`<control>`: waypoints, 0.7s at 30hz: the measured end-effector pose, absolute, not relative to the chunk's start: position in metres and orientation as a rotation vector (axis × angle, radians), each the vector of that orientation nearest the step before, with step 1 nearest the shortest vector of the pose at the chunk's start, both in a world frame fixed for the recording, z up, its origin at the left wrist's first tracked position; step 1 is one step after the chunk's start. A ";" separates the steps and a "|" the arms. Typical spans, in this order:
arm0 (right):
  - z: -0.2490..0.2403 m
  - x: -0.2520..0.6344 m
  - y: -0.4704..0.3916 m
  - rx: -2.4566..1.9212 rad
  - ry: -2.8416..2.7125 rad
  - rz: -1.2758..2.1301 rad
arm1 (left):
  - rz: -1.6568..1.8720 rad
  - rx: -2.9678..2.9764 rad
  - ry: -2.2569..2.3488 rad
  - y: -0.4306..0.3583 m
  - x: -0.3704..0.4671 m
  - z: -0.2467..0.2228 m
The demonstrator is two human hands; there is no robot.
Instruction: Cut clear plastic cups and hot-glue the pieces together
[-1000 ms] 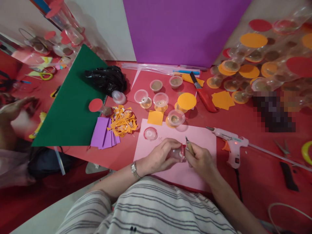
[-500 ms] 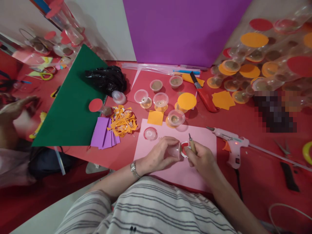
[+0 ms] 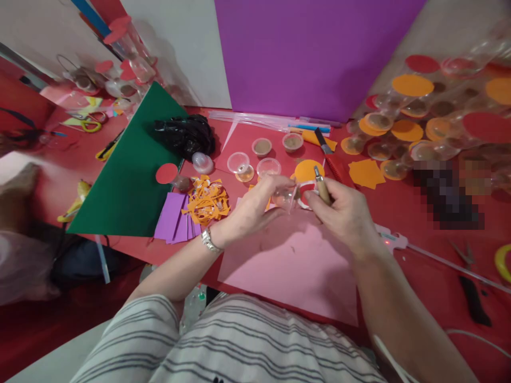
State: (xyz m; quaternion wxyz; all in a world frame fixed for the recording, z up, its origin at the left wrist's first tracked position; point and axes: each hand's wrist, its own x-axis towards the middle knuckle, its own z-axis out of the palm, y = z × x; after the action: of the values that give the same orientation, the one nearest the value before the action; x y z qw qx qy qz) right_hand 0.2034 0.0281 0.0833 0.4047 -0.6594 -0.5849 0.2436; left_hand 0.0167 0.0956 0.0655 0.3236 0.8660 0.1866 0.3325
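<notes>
My left hand (image 3: 247, 213) is closed around a small clear plastic cup (image 3: 286, 198) turned on its side. In my right hand (image 3: 345, 213) is a wood-handled tool (image 3: 323, 190) with a metal tip pointing away from me. The right thumb also presses on a red disc with a white rim (image 3: 306, 196), close against the cup's end. Whether disc and cup are joined I cannot tell. Both hands are raised over the far edge of a pink sheet (image 3: 287, 266), in front of clear cups (image 3: 268, 167) and an orange disc (image 3: 308, 170).
A glue gun (image 3: 389, 240) is partly behind my right forearm. Orange paper scraps (image 3: 207, 199), purple paper pieces (image 3: 171, 218), a black plastic bag (image 3: 186, 135) and a green board (image 3: 120, 186) are to the left. A red-handled cutter (image 3: 334, 162) and stacked cups (image 3: 415, 130) stand right.
Both hands have moved up and away from my body with the cup, the disc and the tool. My right forearm now covers much of the glue gun. The view has shifted slightly.
</notes>
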 end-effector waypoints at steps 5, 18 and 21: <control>0.072 0.200 0.041 -1.641 -1.495 0.367 | 0.800 2.486 0.416 0.117 0.021 0.062; 0.051 0.189 0.032 -1.638 -1.363 0.222 | 0.794 2.485 0.415 0.108 0.021 0.061; 0.048 0.185 0.031 -1.647 -1.324 0.185 | 0.892 2.363 0.531 0.098 0.023 0.060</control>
State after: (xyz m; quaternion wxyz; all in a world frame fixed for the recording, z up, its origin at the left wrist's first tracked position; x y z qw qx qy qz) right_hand 0.1855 0.0306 0.0478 0.4881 -0.6776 -0.5448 0.0759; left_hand 0.0232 0.0982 0.0603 0.2767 0.8798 0.1978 0.3320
